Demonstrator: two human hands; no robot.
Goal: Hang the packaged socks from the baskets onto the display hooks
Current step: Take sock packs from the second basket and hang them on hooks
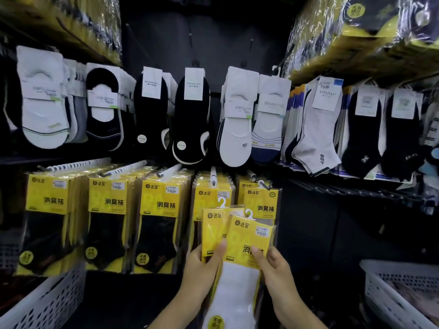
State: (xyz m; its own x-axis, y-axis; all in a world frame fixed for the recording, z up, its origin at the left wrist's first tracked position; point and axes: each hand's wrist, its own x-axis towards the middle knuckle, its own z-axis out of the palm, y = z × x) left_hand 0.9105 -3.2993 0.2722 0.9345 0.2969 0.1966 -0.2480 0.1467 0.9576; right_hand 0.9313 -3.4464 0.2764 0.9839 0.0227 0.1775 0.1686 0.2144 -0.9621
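My left hand point(203, 265) is gripping a yellow plastic sock pack point(213, 230), and my right hand point(278, 269) is pinching a second yellow sock pack point(247, 236) overlapping it.

We see a dark back wall point(213, 39) with two rows of hooks. The lower hooks point(78, 163) carry five stacks of yellow packs point(47, 200), hung side by side and touching. Above them, carded socks point(192, 115) hang in a row, white and black, close together.
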